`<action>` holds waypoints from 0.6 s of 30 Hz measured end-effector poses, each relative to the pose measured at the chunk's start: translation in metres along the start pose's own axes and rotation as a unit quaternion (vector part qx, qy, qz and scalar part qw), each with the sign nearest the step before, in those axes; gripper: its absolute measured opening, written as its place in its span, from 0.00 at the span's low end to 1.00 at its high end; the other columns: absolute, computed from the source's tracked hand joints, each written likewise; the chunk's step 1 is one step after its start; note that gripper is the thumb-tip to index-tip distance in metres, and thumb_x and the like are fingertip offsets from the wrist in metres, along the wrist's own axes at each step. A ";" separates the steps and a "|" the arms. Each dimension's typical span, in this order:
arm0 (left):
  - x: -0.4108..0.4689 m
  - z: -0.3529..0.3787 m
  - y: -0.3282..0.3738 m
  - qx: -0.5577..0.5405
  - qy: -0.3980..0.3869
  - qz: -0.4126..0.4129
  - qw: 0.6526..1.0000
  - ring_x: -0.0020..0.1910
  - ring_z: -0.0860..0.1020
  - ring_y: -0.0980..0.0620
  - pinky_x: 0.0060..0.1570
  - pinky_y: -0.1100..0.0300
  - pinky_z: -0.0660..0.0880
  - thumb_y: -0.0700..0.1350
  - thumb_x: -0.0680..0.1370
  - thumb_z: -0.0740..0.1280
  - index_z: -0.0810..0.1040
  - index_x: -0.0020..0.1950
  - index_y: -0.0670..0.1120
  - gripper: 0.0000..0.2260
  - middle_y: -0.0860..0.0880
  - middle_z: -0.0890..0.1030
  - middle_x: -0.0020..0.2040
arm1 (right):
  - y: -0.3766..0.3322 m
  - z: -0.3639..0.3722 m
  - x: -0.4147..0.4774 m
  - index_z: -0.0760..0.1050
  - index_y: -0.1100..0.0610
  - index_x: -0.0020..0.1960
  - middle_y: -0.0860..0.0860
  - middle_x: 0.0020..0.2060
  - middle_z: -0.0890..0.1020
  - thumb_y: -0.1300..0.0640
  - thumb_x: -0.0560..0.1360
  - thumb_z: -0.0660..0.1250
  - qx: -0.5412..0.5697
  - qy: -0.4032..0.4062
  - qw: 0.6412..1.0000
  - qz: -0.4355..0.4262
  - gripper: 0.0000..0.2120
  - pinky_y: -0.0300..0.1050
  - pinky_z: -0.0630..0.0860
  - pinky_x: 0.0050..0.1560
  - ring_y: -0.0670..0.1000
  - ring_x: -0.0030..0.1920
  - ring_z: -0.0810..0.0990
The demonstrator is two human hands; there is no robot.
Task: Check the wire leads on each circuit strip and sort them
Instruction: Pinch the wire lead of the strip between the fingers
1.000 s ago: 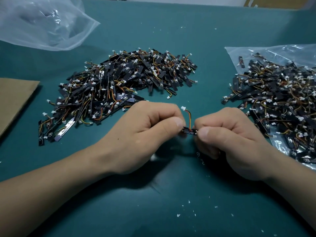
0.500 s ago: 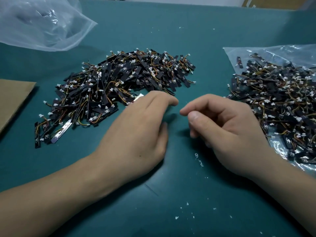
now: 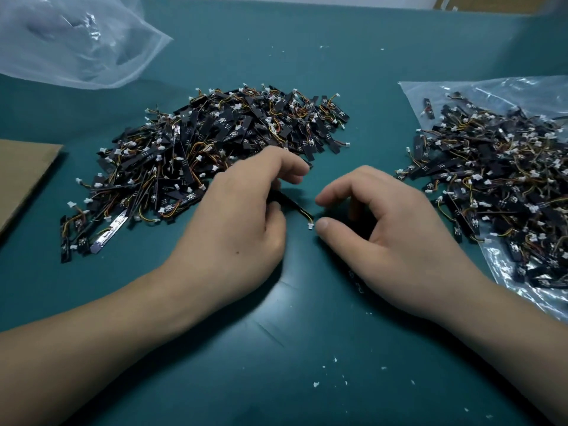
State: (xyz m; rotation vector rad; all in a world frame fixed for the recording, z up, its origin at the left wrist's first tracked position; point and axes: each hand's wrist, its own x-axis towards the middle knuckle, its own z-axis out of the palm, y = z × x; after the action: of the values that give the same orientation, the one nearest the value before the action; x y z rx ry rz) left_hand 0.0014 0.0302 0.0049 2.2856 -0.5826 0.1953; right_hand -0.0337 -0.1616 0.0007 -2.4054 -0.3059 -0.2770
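The left hand [image 3: 233,229] is pinching one circuit strip [image 3: 292,204], its white connector [image 3: 309,226] pointing toward 4 o'clock. The right hand [image 3: 384,232] is hovering loosely curled, grasping nothing, thumb just beside that connector. A loose pile [image 3: 215,142] is lying at 11 o'clock, another on a plastic bag [image 3: 430,92] at 3 o'clock.

**Two heaps, with both hands between them**

On the table [image 3: 307,41], the left heap [image 3: 215,142] of circuit strips lies just behind the left hand [image 3: 233,229]; the right heap [image 3: 491,179] lies on a flat plastic bag [image 3: 522,90] at the right edge; a second bag [image 3: 76,41] sits in the far left corner; a cardboard sheet [image 3: 24,173] lies at the left edge, nearer than that bag; between the heaps, the left hand holds a single strip [image 3: 292,204], whose lead end is just beside the thumb of the right hand [image 3: 384,241].
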 end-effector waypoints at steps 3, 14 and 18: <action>-0.002 0.000 0.001 -0.025 -0.015 0.010 1.000 0.52 0.78 0.60 0.55 0.73 0.70 0.28 0.74 0.66 0.77 0.62 0.48 0.21 0.58 0.82 0.51 | -0.001 0.002 0.000 0.82 0.47 0.56 0.40 0.48 0.77 0.45 0.75 0.70 -0.036 -0.012 0.999 0.004 0.12 0.46 0.76 0.54 0.42 0.50 0.76; -0.006 -0.002 0.008 0.041 0.019 0.023 0.999 0.55 0.75 0.60 0.59 0.52 0.59 0.53 0.79 0.64 0.79 0.53 0.57 0.06 0.64 0.79 0.49 | -0.001 -0.002 0.002 0.80 0.49 0.45 0.40 0.38 0.80 0.52 0.78 0.68 0.045 0.032 0.998 0.008 0.04 0.31 0.70 0.41 0.44 0.41 0.78; -0.012 -0.004 0.011 0.142 0.049 0.081 0.985 0.47 0.71 0.51 0.51 0.49 0.56 0.53 0.82 0.62 0.76 0.42 0.52 0.11 0.58 0.76 0.39 | -0.002 -0.004 0.000 0.80 0.50 0.46 0.40 0.34 0.79 0.54 0.79 0.68 0.131 0.016 0.991 -0.001 0.04 0.32 0.69 0.37 0.43 0.33 0.75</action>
State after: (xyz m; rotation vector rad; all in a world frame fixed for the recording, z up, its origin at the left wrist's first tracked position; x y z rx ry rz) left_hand -0.0143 0.0304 0.0116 2.4836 -0.7285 0.4945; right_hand -0.0345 -0.1634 0.0050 -2.1392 -0.3111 -0.2592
